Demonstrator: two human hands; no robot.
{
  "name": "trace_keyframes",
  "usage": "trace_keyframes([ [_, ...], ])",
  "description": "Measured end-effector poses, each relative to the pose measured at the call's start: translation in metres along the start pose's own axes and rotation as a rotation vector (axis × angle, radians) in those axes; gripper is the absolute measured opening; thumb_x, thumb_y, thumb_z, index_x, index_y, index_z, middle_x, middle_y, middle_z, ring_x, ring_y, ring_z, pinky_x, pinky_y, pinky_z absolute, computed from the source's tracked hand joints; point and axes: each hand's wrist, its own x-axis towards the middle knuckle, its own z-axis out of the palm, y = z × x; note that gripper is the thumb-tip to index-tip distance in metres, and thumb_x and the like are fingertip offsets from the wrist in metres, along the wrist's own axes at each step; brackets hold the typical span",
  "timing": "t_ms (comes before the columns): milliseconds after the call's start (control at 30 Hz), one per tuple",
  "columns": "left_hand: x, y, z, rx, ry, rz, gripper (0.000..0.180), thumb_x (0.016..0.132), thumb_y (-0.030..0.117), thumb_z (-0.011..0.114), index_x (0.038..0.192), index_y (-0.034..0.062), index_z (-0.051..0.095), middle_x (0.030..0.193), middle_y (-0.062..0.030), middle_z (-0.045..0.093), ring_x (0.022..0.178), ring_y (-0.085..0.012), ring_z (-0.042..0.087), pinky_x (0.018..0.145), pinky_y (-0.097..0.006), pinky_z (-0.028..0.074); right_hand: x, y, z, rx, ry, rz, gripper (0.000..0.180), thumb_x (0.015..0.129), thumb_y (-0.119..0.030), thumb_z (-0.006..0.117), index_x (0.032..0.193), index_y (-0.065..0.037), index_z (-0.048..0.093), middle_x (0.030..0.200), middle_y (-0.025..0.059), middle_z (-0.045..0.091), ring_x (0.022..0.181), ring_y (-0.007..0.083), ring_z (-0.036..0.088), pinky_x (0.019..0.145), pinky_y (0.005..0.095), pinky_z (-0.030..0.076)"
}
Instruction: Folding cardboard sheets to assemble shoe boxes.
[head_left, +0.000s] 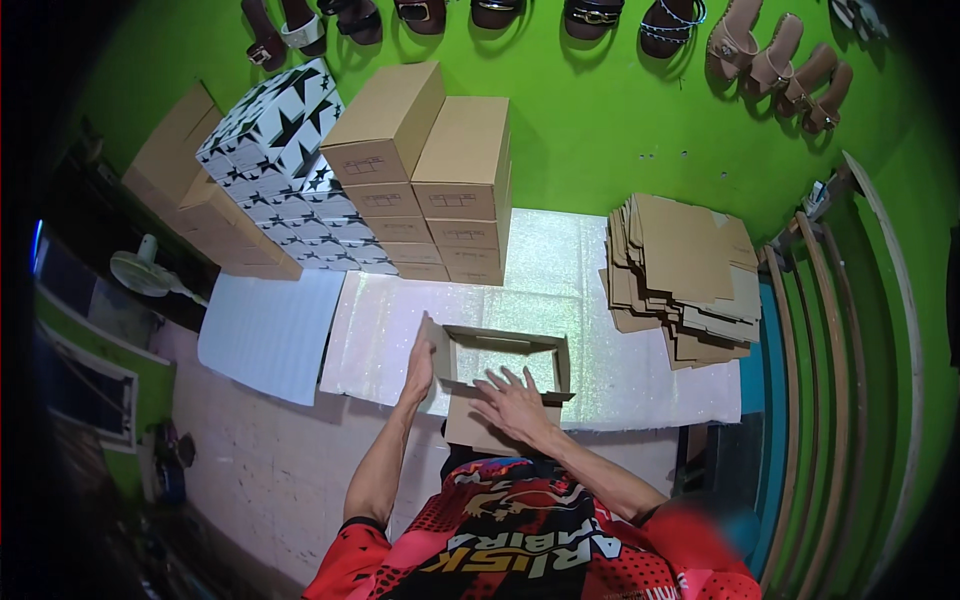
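A brown cardboard box [500, 338] stands part-folded at the table's near edge, its top facing up and a long flap [472, 424] hanging toward my body. The shiny table surface shows through its middle, so no bottom panel is visible there. Against the outside of the left wall lies my left hand [421, 362], fingers straight and flat on the cardboard. My right hand [514, 404] rests over the near wall with its fingers spread, the fingertips reaching past the edge into the box.
Flattened cardboard sheets [685, 255] are piled at the table's right. Finished brown boxes [460, 165] and star-patterned boxes [285, 125] are stacked at the back left. Sandals [735, 45] hang along the green wall. A wooden rack [820, 330] stands far right, a fan [138, 270] far left.
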Motion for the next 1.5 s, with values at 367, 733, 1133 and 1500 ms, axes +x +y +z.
trace_keyframes([
  [367,-0.024,0.001,0.025,0.975,0.531,0.082,0.077,0.093,0.001,0.054,0.166,0.0075,0.030,0.171,-0.0273,0.026,0.160,-0.0432,0.024,0.123,-0.074,0.014,-0.033,0.009,-0.009,-0.130,-0.227,0.032,0.066,0.100,-0.009,0.052,0.161,-0.031,0.043,0.159,0.0229,0.050,0.141,0.0487,0.053,0.117,0.0769,0.029],
  [733,0.054,0.025,0.047,0.663,-0.210,0.219,0.066,0.102,0.060,0.055,0.131,0.0029,0.069,0.126,-0.0184,0.073,0.119,-0.0380,0.068,0.116,-0.058,0.038,-0.048,0.029,0.018,-0.232,-0.100,-0.108,0.068,0.101,-0.021,0.057,0.164,-0.039,0.037,0.162,0.0222,0.047,0.141,0.0478,0.053,0.118,0.0675,0.037],
  [1133,0.055,-0.014,0.078,0.802,0.231,0.346,0.059,0.108,0.042,0.054,0.162,0.0210,0.044,0.153,-0.0216,0.050,0.141,-0.0412,0.046,0.119,-0.061,0.028,-0.046,0.009,0.000,0.006,-0.315,0.076,0.056,0.108,-0.055,0.047,0.157,-0.027,0.055,0.172,0.0140,0.032,0.160,0.0407,0.025,0.126,0.0707,0.011],
  [1500,-0.005,-0.016,0.075,0.989,-0.056,0.319,0.070,0.105,0.054,0.050,0.166,0.0212,0.038,0.177,-0.0142,0.019,0.163,-0.0377,0.013,0.125,-0.071,0.002,0.045,0.102,-0.028,-0.277,0.109,0.336,0.079,0.103,-0.072,0.043,0.164,-0.021,0.044,0.176,0.0137,0.023,0.161,0.0444,0.017,0.128,0.0663,0.009],
])
